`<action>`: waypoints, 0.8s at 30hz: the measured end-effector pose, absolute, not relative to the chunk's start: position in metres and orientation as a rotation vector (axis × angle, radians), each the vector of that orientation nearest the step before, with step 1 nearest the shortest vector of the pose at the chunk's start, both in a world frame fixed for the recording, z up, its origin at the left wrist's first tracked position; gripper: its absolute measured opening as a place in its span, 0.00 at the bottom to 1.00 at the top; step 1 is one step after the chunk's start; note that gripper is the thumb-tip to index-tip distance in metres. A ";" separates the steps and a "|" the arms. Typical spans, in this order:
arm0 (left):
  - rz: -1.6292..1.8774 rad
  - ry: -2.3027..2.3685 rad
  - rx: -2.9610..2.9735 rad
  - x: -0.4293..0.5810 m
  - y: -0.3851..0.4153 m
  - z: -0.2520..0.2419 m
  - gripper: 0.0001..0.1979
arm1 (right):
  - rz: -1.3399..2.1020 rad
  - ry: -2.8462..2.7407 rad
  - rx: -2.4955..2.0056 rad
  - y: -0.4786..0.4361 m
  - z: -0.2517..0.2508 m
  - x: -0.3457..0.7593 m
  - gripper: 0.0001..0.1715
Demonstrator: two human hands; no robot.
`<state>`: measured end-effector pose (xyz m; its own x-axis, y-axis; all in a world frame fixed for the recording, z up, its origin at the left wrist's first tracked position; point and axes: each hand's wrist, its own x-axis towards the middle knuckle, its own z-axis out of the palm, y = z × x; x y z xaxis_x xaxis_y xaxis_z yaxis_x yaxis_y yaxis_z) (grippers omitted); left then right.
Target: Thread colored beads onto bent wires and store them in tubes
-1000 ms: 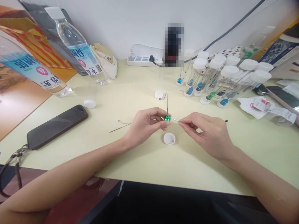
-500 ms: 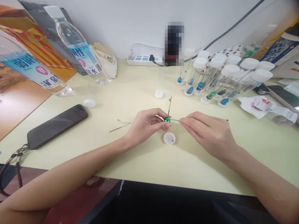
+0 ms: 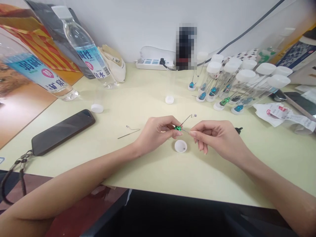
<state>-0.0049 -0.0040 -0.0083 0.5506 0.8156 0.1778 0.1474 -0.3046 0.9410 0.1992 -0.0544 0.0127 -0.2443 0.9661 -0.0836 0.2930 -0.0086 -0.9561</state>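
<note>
Between the thumb and fingertips of my left hand point(image 3: 159, 133) is a small shiny green metal piece point(image 3: 177, 128). A thin bent wire point(image 3: 187, 119) with a small knob at its end slants up and right from it. My right hand point(image 3: 217, 133) pinches a thin metal rod point(image 3: 185, 130), whose far end meets the green piece; the fingers cover the rest. Below the hands lies a white cap point(image 3: 176, 148), open side up, with a tiny dark part inside. Left of my left hand, a loose bent wire point(image 3: 133, 128) and a straight thin rod point(image 3: 125, 135) lie on the table.
Several clear tubes with white caps point(image 3: 214, 67) stand at the back right, holding blue and green pieces. A phone point(image 3: 64, 131) and water bottles point(image 3: 86, 49) are on the left. A power strip point(image 3: 150, 64) sits by the wall, with crumpled paper point(image 3: 274, 113) at right.
The bent wire on the green piece has tipped from upright toward the right. My right hand has turned, its lower fingers now hanging below the pinch. My left hand keeps its hold.
</note>
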 end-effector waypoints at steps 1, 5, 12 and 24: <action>0.820 0.798 1.826 -0.005 -0.004 -0.008 0.04 | 1.360 -1.551 -1.329 -0.053 0.013 0.200 0.12; 0.827 0.754 2.019 -0.007 -0.005 -0.007 0.05 | 1.572 -1.414 -1.322 -0.048 0.012 0.204 0.13; 0.820 0.682 2.103 -0.006 -0.007 -0.008 0.07 | 1.750 -1.322 -1.301 -0.045 0.011 0.204 0.15; 0.752 0.796 1.538 -0.006 0.002 -0.004 0.10 | -0.290 -2.360 -1.101 -0.051 0.006 0.209 0.13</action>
